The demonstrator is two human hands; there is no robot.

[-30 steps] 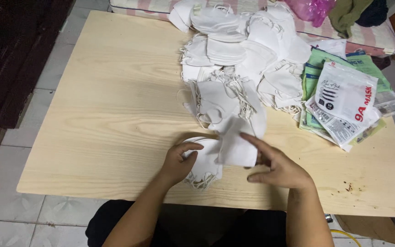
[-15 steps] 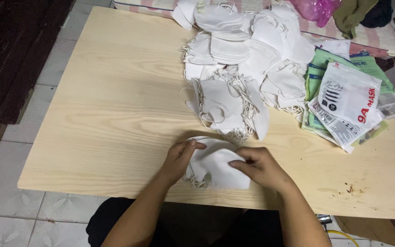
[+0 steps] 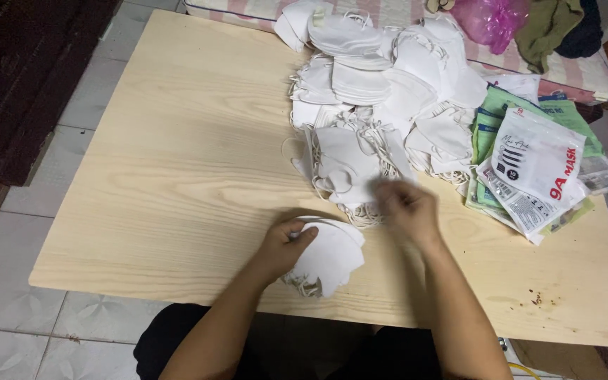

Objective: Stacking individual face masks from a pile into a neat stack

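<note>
Across most of the frame lies the counter [image 3: 177,176], its left half bare. Upper right, a mask heap [image 3: 388,77] and packets [image 3: 536,169] crowd the edge. Lower centre, the left hand [image 3: 283,246] presses a folded mask [image 3: 328,257]; the right hand [image 3: 408,207], blurred, grip unclear, is at the heap's near edge.

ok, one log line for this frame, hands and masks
left hand: pressing on small mask stack | right hand: blurred, at loose mask heap | table
</note>
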